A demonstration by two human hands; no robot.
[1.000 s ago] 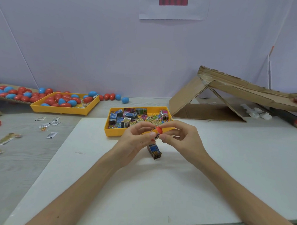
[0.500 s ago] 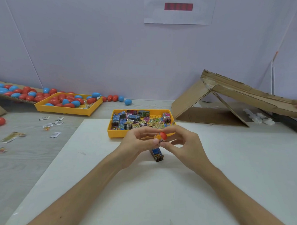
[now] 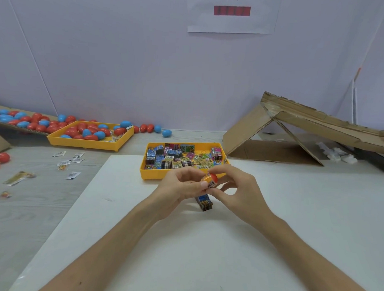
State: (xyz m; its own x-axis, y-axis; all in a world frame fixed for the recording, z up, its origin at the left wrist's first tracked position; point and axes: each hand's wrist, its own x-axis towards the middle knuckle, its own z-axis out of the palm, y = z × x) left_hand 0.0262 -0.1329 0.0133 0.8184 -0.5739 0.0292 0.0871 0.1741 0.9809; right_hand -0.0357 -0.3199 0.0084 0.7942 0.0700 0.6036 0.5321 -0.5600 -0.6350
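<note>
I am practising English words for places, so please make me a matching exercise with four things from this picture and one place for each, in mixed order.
Things:
1. red egg
2. loose packet
3. tray of packets
4. tray of eggs

Places:
A. far left on the grey table, near the wall
B. pinched between the left hand and the right hand
C. lying on the white board, under the hands
D. at the white board's far edge, just beyond the hands

Pairs: 1-B, 2-C, 3-D, 4-A
</note>
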